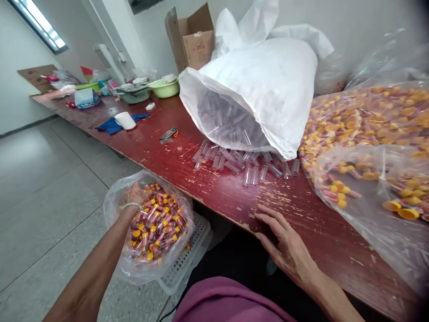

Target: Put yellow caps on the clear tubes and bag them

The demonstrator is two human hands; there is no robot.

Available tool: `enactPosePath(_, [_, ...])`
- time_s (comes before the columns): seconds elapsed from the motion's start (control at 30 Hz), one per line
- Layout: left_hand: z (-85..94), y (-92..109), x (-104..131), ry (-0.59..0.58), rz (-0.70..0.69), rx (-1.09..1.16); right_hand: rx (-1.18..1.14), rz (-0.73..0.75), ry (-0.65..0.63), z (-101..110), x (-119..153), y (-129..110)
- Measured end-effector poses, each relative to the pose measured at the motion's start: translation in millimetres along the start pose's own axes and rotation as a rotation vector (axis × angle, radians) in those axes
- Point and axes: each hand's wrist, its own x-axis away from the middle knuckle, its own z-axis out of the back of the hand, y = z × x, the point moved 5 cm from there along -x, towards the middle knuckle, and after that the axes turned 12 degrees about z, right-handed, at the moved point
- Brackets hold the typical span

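My left hand (135, 196), with a beaded bracelet at the wrist, reaches into a clear plastic bag (115, 197) at its far left side. Small tubes with yellow caps and reddish contents (159, 219) fill the bag; the fingers are blurred and partly hidden there. My right hand (284, 243) rests at the table's front edge, fingers apart and holding nothing. Beyond it, empty clear tubes (253, 174) spill from a large white sack (268, 80) onto the red table (214, 192). On the right lies a big clear bag of yellow-capped pieces (362, 129).
A perforated white basket (197, 232) stands beside the tube bag, below the table edge. Farther left on the table are a small device (169, 133), a white mug (125, 120) on blue cloth and green basins (164, 88). An open cardboard box (197, 44) stands behind.
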Motion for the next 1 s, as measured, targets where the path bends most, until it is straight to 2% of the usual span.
enactPosePath(0.07, [3.4, 29.3, 13.6, 0.012, -0.011, 0.008, 0.002, 0.001, 0.014, 0.2, -2.5, 2.1])
enactPosePath(0.1, [7.4, 51.3, 22.9, 0.046, -0.086, 0.048, 0.004, -0.001, 0.022, 0.2, -3.8, 3.6])
enactPosePath(0.2, [18.1, 129.6, 52.4, 0.161, -0.431, 0.154, 0.008, -0.016, 0.045, -0.4, -5.4, 8.8])
enactPosePath(0.27, [14.1, 176.8, 61.6, 0.118, -0.571, 0.148, 0.007, -0.024, 0.057, -0.7, -4.4, 11.2])
enactPosePath(0.3, [8.7, 196.3, 61.5, 0.067, -0.597, 0.123, 0.007, -0.022, 0.061, -0.6, -3.6, 11.7])
enactPosePath(0.4, [-11.7, 233.3, 48.3, -0.089, -0.528, 0.015, 0.002, -0.013, 0.079, 0.3, -1.8, 10.8])
enactPosePath(0.47, [-21.6, 242.0, 37.4, -0.136, -0.464, -0.022, -0.005, -0.013, 0.101, 1.9, -1.8, 9.7])
enactPosePath(0.53, [-26.3, 242.0, 30.3, -0.146, -0.447, -0.023, -0.010, -0.014, 0.123, 3.6, -2.3, 9.1])
enactPosePath(0.63, [-26.3, 230.2, 28.2, -0.139, -0.467, 0.000, -0.008, -0.015, 0.130, 3.8, -2.2, 10.5])
enactPosePath(0.73, [-22.0, 210.9, 38.0, -0.127, -0.503, 0.060, -0.007, -0.030, 0.124, -0.1, -1.5, 13.2])
enactPosePath(0.8, [-19.3, 197.8, 53.9, -0.129, -0.518, 0.109, -0.010, -0.042, 0.150, -3.7, -3.8, 11.7])
enactPosePath(0.87, [-16.4, 188.7, 79.7, -0.173, -0.536, 0.227, -0.018, -0.007, 0.189, -7.9, -11.3, 3.2])
enactPosePath(0.93, [-13.9, 186.7, 114.3, -0.317, -0.558, 0.440, -0.025, 0.082, 0.201, -13.7, -24.2, -11.3])
enactPosePath(1.0, [-13.0, 191.9, 152.7, -0.571, -0.563, 0.643, -0.033, 0.158, 0.184, -20.2, -38.9, -24.6])
